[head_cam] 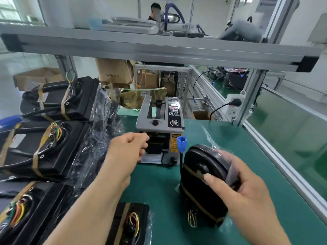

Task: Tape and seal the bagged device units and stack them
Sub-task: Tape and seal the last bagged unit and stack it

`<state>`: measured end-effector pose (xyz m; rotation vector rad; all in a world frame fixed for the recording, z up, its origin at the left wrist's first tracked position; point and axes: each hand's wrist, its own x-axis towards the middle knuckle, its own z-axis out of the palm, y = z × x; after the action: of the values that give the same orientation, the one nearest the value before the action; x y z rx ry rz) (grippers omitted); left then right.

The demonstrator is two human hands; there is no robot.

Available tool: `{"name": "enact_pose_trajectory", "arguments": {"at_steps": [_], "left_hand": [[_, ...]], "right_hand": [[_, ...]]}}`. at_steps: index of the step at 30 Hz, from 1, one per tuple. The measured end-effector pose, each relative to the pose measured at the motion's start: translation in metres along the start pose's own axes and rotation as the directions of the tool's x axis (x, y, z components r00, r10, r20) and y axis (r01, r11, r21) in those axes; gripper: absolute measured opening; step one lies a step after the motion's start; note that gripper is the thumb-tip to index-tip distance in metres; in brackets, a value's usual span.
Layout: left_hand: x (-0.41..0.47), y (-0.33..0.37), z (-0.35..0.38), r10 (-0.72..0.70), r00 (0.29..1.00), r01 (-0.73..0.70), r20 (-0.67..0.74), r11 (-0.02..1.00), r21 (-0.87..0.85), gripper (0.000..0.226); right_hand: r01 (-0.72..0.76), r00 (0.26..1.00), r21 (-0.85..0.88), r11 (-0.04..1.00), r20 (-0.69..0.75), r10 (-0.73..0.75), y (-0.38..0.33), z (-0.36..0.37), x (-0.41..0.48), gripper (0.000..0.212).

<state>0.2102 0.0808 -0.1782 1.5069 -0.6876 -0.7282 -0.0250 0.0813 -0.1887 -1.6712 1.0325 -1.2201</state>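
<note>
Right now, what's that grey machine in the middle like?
The tape machine is a grey metal-looking box standing upright on the green mat. On top sit a black roller and a black button panel; its front has a yellow warning sticker, a black knob and a dark mouth. The left hand reaches that mouth, fingers curled.

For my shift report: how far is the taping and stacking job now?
Apparently done: stacked units at left. In hand: right hand grips a bagged unit upright; left hand is at the tape dispenser outlet. Left: sealing and stacking it, then the front unit.
</note>
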Motion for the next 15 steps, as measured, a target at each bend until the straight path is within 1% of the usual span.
{"name": "enact_pose_trajectory", "arguments": {"at_steps": [2,3,5,7,10,15], "left_hand": [[0.004,-0.015,0.011,-0.202,0.979,0.205,0.04,0.972,-0.111,0.011],[0.005,-0.021,0.016,-0.277,0.959,0.283,0.055,0.946,-0.159,0.011],[0.01,-0.026,0.022,-0.378,0.922,0.386,0.082,0.89,-0.241,0.011],[0.015,-0.028,0.024,-0.422,0.902,0.43,0.092,0.854,-0.293,0.011],[0.022,-0.026,0.026,-0.453,0.887,0.457,0.093,0.826,-0.329,0.013],[0.025,-0.022,0.031,-0.505,0.851,0.521,0.146,0.775,-0.356,0.016]], "right_hand": [[-0.009,0.996,-0.012,1.0,-0.091,0.008,0.0,0.008,-0.003,0.024],[-0.018,0.99,-0.004,1.0,-0.137,0.017,0.0,0.013,-0.004,0.019],[-0.011,0.979,0.028,1.0,-0.205,0.017,-0.001,0.019,-0.004,0.015],[0.017,0.973,0.042,0.999,-0.233,-0.007,-0.003,0.025,-0.004,0.019],[0.05,0.968,0.031,0.998,-0.249,-0.04,-0.005,0.032,-0.003,0.033],[0.064,0.958,0.013,0.998,-0.28,-0.057,-0.004,0.038,0.0,0.035]]}}
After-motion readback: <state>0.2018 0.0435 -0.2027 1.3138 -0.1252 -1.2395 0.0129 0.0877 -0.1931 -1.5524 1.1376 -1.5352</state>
